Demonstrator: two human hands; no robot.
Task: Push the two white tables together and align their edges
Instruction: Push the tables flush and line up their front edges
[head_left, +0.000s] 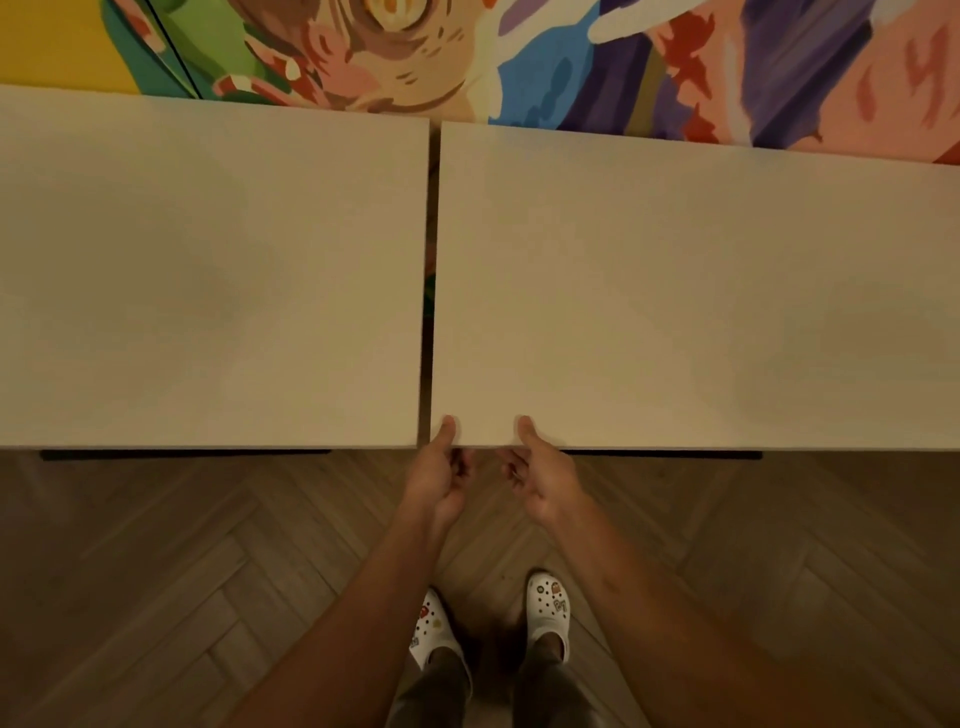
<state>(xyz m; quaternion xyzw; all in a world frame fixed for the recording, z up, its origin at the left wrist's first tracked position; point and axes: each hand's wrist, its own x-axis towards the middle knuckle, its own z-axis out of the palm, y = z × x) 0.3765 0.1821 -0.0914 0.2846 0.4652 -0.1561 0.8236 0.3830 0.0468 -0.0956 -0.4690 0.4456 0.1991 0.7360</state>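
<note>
With fingers hidden beneath, both hands (488, 475) grip the right table (691, 291).

Both hands (491, 480) grip near edge of right table (675, 291); narrow gap to left table (208, 270).

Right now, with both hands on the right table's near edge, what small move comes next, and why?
Probably slide the right table a little to the left. Both the left hand and the right hand grip its near edge by the corner, thumbs on top. A narrow gap separates it from the left table, widening toward the far end, where the right table's edge sits slightly nearer.
</note>
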